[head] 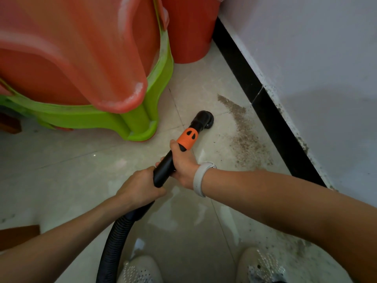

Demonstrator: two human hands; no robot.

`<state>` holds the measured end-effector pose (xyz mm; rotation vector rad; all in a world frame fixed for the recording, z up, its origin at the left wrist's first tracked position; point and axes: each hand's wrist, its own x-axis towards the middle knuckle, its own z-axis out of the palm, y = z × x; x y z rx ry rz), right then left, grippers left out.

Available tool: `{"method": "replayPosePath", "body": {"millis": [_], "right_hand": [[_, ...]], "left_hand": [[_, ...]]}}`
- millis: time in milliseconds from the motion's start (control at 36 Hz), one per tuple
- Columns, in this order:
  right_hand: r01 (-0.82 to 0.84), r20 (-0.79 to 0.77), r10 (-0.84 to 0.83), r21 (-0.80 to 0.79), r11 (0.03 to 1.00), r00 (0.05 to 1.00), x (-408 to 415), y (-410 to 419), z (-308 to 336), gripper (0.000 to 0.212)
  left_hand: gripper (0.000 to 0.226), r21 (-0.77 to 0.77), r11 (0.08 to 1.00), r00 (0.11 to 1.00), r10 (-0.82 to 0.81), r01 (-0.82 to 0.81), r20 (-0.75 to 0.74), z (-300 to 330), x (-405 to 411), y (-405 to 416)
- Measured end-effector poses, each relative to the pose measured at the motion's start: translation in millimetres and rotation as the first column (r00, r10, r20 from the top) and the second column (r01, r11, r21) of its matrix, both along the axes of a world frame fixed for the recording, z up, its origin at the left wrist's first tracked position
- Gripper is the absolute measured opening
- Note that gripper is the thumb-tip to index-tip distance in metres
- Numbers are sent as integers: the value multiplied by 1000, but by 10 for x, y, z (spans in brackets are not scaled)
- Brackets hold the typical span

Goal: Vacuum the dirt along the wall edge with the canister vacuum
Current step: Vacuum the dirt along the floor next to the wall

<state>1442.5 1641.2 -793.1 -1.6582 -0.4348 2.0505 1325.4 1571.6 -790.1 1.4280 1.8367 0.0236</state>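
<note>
Floor (pixel 85 166): pale, smooth, shiny tiles with thin lines between them.
Wall (pixel 306 48): flat and white, with gray smudges low down.
Stools (pixel 71 48): big stacked plastic stools, smooth and curvy, orange ones sitting on a bright green one, standing on the floor to the left.
Bucket (pixel 189 31): a round orange plastic tub behind the stools, close to the wall.
Baseboard (pixel 259 94): a long, shiny black strip where the wall meets the floor.
Dirt (pixel 242 131): a long patch of brown, crumbly specks on the tiles, lying next to the baseboard.
Hose (pixel 116 237): a black bendy tube with little ridges, curving down between two white shoes.
Wand (pixel 165 166): a smooth, hard black pipe with an orange rubbery collar near the end.
Nozzle (pixel 205 118): small, round and black, tip down on the floor, just to the left of the dirt.
Left hand (pixel 140 186): fingers wrapped tight around the low end of the wand, where the hose starts.
Right hand (pixel 183 162): fingers curled around the wand just below the orange collar.
Wristband (pixel 201 178): a smooth pale band on the right wrist.
</note>
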Motion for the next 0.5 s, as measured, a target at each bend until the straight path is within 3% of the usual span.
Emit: {"method": "replayPosePath", "body": {"millis": [250, 500], "right_hand": [[163, 34, -163, 2, 987, 986, -14, -36, 162, 25], [437, -35, -438, -25, 899, 898, 159, -512, -16, 18]], "left_hand": [[29, -12, 995, 995, -98, 98, 4, 60, -5, 102], [33, -47, 915, 914, -402, 400, -47, -2, -41, -49]]}}
